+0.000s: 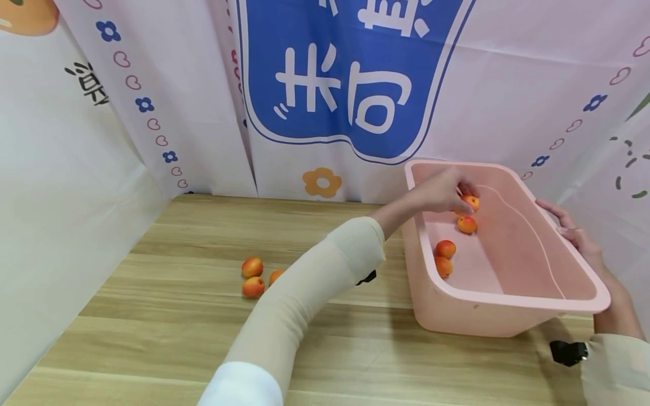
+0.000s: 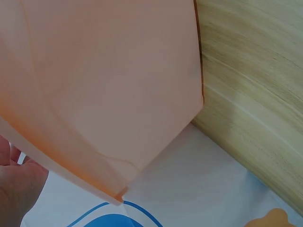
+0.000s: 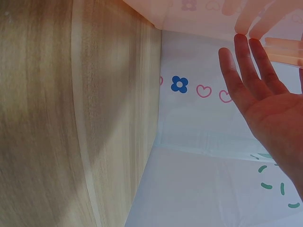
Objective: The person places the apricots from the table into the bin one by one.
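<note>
Reaching over the near-left rim of the pink plastic tub (image 1: 508, 304), my left hand (image 1: 444, 192) is curling its fingers around an apricot (image 1: 471, 202) at the tub's far end, just above three more apricots (image 1: 446, 248) lying along the left wall. My right hand (image 1: 576, 234) is resting on the tub's right rim with fingers straight and close together, while three loose apricots (image 1: 252, 267) are sitting on the wooden table (image 1: 178, 316) to the left.
</note>
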`<state>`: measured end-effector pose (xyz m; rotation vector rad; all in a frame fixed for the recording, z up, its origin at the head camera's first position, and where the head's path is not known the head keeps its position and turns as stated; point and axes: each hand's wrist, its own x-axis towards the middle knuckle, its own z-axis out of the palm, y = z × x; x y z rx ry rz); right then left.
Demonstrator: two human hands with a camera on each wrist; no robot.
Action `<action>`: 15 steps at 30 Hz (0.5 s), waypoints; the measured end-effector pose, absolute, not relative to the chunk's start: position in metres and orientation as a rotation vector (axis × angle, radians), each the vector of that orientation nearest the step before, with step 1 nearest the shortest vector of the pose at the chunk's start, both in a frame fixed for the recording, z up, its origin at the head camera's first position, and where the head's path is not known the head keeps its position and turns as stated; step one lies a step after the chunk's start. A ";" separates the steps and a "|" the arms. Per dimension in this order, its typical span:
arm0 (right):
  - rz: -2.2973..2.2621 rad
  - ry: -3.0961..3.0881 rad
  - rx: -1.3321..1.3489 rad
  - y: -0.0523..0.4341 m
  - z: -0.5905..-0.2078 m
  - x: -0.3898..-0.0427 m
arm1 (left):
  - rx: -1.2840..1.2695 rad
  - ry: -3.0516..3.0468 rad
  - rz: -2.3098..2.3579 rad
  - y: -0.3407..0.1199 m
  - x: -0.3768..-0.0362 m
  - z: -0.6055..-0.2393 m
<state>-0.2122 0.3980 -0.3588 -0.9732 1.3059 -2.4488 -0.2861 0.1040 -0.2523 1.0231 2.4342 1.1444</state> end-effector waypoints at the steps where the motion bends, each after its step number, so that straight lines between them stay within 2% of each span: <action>1: -2.449 1.279 -0.974 0.398 -0.359 -0.212 | 1.011 2.431 1.146 0.106 -0.286 -0.253; 6: -2.454 1.362 -0.946 0.396 -0.359 -0.210 | 0.997 2.403 1.137 0.115 -0.286 -0.254; 15: -2.458 1.440 -0.921 0.393 -0.357 -0.207 | 1.140 2.383 0.976 0.127 -0.288 -0.258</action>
